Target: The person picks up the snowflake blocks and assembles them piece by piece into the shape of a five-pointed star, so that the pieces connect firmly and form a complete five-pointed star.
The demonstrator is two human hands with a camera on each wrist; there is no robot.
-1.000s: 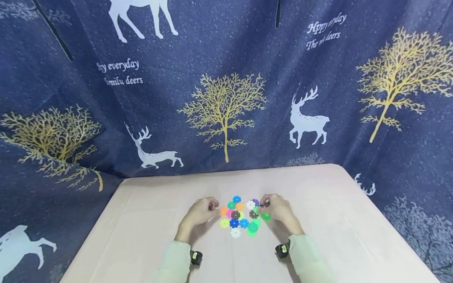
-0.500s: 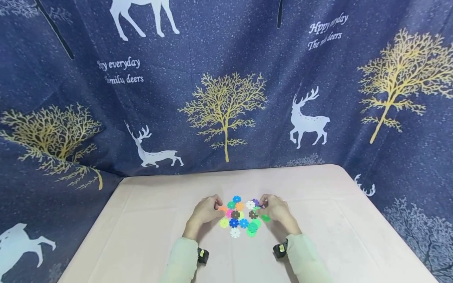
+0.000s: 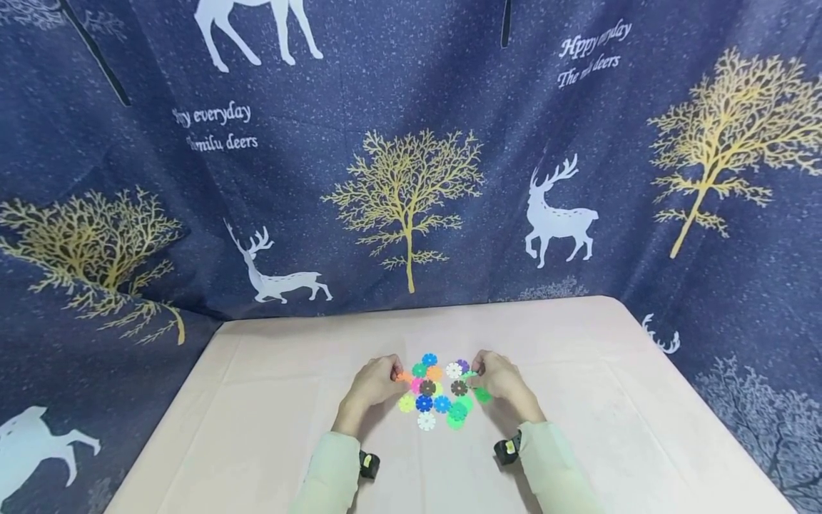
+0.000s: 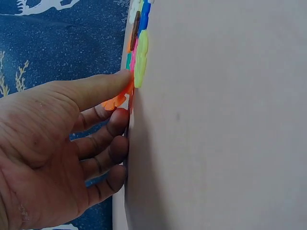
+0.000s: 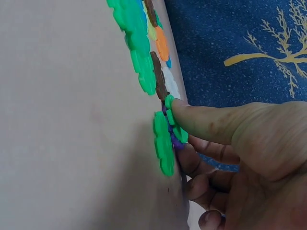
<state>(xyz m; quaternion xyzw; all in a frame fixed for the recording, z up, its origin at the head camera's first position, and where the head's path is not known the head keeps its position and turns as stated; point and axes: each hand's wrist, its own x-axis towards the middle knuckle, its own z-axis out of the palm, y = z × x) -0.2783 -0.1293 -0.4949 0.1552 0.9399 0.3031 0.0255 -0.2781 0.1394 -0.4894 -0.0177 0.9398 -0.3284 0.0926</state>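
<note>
Flat, notched plastic snowflake discs in many colours lie close together on the table. At the cluster's left side my left hand (image 3: 375, 380) pinches an orange disc (image 4: 115, 102) between thumb and fingers, tilted up off flat. My right hand (image 3: 504, 378), at the right side, holds a green disc (image 5: 178, 125) under the thumb, also tilted. A purple disc (image 3: 463, 365) lies just behind that one, partly covered in the right wrist view. Another green disc (image 5: 163, 143) rests on the table near the right fingers. Beside the left thumb sits a yellow disc (image 4: 141, 60).
Between the hands are more discs, among them a white one (image 3: 427, 421), a dark blue one (image 3: 424, 403) and a brown one (image 3: 459, 388). A pale cloth covers the table (image 3: 257, 428). Behind it hangs a dark blue curtain (image 3: 359, 93) printed with deer and trees.
My left hand has moved right onto the orange disc, now gripped and tilted. My right hand stays almost in place, its green disc showing more tilted between the fingertips.
</note>
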